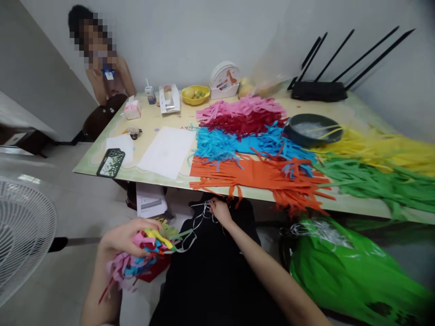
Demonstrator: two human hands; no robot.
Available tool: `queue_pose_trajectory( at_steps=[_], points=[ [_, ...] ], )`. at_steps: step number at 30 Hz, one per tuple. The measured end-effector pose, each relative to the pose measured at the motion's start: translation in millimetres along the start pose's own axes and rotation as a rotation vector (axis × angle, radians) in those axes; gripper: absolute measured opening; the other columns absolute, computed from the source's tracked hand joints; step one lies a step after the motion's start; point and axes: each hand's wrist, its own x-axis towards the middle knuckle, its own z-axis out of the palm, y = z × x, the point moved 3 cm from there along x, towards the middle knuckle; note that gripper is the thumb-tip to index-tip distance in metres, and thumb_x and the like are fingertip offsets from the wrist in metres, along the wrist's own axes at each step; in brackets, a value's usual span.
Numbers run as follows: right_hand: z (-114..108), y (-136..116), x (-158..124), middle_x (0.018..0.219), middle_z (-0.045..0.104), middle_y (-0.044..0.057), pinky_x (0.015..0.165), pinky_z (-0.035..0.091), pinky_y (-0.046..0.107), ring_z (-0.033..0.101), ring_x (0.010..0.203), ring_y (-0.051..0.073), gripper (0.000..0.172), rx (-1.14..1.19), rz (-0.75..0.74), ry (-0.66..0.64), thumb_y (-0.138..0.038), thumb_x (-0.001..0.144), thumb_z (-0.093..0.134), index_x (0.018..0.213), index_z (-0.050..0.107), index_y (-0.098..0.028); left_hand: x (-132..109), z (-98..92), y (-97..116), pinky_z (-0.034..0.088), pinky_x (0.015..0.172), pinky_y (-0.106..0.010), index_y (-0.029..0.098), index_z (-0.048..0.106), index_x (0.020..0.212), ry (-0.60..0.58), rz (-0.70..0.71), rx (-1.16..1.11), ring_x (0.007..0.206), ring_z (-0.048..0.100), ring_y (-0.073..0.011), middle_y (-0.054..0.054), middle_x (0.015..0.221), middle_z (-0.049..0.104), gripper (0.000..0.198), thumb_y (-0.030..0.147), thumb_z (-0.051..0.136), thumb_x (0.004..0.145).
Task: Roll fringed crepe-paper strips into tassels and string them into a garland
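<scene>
My left hand [132,235] is wrapped round a bundle of multicoloured paper strips [134,265], pink, blue, red and yellow, hanging down below the palm. From the bundle a thin white string [190,244] loops across my dark-clothed lap to my right hand [219,210]. The fingers of that hand pinch the string just below the table's front edge. Nearest on the table above lie fringed sheets of orange paper [238,171] and blue paper [217,142]. Behind them are dark red paper [234,124] and pink paper [244,107].
Green strips [367,181] and yellow strips [380,147] cover the table's right. A dark bowl [295,131], a router [319,91], a phone [111,162] and white paper [168,151] lie there too. A green bag [353,271] is at right, a fan [23,235] at left. A person [110,83] sits beyond.
</scene>
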Motion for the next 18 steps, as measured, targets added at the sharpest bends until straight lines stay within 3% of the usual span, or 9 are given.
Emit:
queue_pose_trajectory(
  at_steps=[5,10,12,14,16,18],
  points=[
    [-7.6,2.6,4.0,0.119,0.062,0.009,0.086,0.054,0.042,0.063,0.102,0.021,0.033,-0.199,-0.029,-0.051,-0.034,0.094,0.059,0.121,0.058,-0.015,7.5,2.5,-2.3,0.048,0.091,-0.032,0.017,0.067,0.097,-0.02,0.014,-0.009,0.097,0.062,-0.0225,-0.009,0.109,0.066,0.03,0.038,0.069,0.076],
    [-27.0,-25.5,-33.7,0.102,0.067,0.008,0.082,0.053,0.038,0.064,0.094,0.02,0.019,-0.36,-0.166,-0.159,-0.028,0.094,0.058,0.104,0.066,-0.014,-3.4,-10.4,1.8,0.045,0.099,-0.034,0.016,0.066,0.104,0.076,-0.045,0.007,0.108,0.058,-0.0247,-0.01,0.116,0.063,0.035,0.04,0.066,0.079],
    [-49.2,-45.1,-58.2,0.09,0.068,0.009,0.082,0.049,0.037,0.062,0.094,0.022,0.011,-0.387,-0.274,-0.179,-0.021,0.091,0.06,0.09,0.069,-0.015,-15.1,-18.5,5.1,0.044,0.102,-0.036,0.015,0.066,0.108,0.198,-0.071,-0.019,0.115,0.055,-0.0271,-0.011,0.124,0.06,0.038,0.041,0.067,0.079],
    [-81.8,-71.3,-81.0,0.093,0.068,0.009,0.086,0.044,0.036,0.058,0.101,0.025,0.007,-0.396,-0.403,-0.161,-0.018,0.085,0.064,0.082,0.07,-0.017,-24.0,-23.8,9.4,0.043,0.104,-0.038,0.014,0.067,0.111,0.35,-0.059,-0.11,0.12,0.054,-0.0301,-0.012,0.133,0.054,0.044,0.041,0.07,0.077],
    [-120.9,-105.4,-98.6,0.1,0.067,0.01,0.084,0.042,0.035,0.057,0.1,0.025,0.008,-0.408,-0.574,-0.065,-0.02,0.083,0.066,0.076,0.069,-0.017,-23.3,-24.4,14.5,0.044,0.104,-0.04,0.013,0.065,0.118,0.488,0.026,-0.278,0.122,0.054,-0.034,-0.013,0.142,0.049,0.055,0.042,0.074,0.072],
    [-158.0,-142.7,-109.6,0.09,0.065,0.008,0.072,0.042,0.03,0.059,0.084,0.019,0.01,-0.351,-0.682,0.011,-0.019,0.082,0.067,0.074,0.067,-0.015,-9.5,-22.0,19.4,0.043,0.106,-0.042,0.015,0.06,0.128,0.588,0.165,-0.473,0.127,0.051,-0.0373,-0.013,0.143,0.05,0.073,0.044,0.078,0.063]
  ],
)
